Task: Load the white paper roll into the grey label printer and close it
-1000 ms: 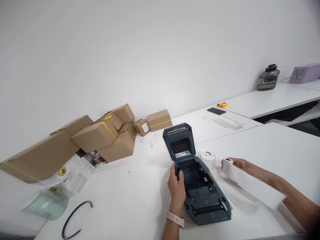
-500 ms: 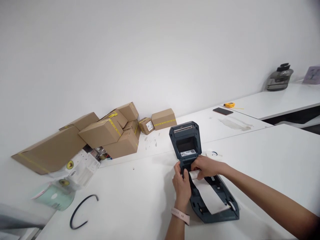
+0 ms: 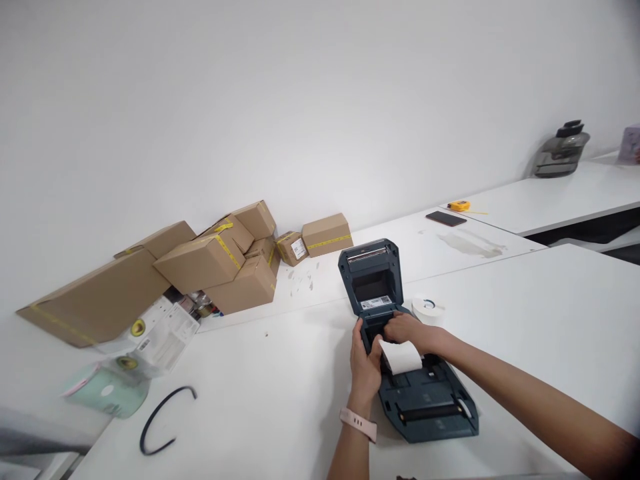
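Note:
A dark label printer [image 3: 430,393] lies on the white table with its lid [image 3: 373,277] raised. My left hand [image 3: 365,367] is closed around the printer's left side, thumb over the inner edge. My right hand [image 3: 410,331] reaches into the roll compartment from the right, fingers curled down; their tips and whatever they grip are hidden. A short white paper strip [image 3: 401,358] curls out between my hands. The black platen roller [image 3: 431,413] at the printer's front is uncovered.
Behind the printer lies a white roll [image 3: 427,308]. A phone [image 3: 446,218] and yellow tape measure [image 3: 459,206] are farther back. Cardboard boxes [image 3: 200,263] pile up at the left by the wall. A black curved strip [image 3: 160,420] and a mint-green container [image 3: 107,393] are at left.
The paper strip, which reached over the front roller, has drawn back and now curls near my hands. My right hand sits slightly deeper in the compartment; the left hand still grips the side.

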The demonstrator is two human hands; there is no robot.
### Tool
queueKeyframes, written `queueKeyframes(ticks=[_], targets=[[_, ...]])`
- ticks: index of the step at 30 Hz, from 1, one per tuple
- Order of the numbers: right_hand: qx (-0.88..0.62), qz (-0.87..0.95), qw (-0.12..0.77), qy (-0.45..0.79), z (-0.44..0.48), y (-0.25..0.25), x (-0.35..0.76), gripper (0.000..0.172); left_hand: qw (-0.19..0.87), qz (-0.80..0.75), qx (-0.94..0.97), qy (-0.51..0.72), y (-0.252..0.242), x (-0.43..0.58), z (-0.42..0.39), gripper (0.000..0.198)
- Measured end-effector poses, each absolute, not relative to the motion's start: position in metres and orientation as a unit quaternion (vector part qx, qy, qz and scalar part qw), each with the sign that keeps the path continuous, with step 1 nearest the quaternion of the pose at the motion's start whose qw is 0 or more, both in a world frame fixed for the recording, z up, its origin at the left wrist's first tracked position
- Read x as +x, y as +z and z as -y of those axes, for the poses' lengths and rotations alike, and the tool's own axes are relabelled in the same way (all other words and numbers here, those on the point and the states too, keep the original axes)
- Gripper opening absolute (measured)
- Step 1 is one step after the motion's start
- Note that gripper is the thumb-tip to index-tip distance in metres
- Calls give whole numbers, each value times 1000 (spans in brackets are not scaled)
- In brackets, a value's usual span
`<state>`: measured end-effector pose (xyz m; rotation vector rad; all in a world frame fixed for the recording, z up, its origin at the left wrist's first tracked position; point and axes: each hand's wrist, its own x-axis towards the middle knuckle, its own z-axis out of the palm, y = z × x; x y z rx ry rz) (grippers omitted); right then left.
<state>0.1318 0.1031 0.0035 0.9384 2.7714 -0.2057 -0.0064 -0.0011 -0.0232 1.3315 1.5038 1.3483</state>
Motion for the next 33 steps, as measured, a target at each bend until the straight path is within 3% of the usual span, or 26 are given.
queueKeyframes(ticks=[16, 23, 26, 30, 33], targets=[[303, -942, 138, -51, -96, 14, 132, 30, 334, -577, 524, 529, -29, -8, -3, 54], [284, -945, 156, -56, -101, 10, 131, 33, 189, -606, 584, 506, -6, -2, 22, 32], [285, -945, 149, -54, -102, 10, 129, 32, 190, -561, 637, 493, 4, 5, 52, 39], [280, -949, 136, -57, -100, 15, 130, 16, 176, -548, 681, 451, 0, 18, 81, 47], [279, -951, 117, -67, -98, 22, 132, 20, 101, -537, 708, 447, -10, 25, 84, 26]])
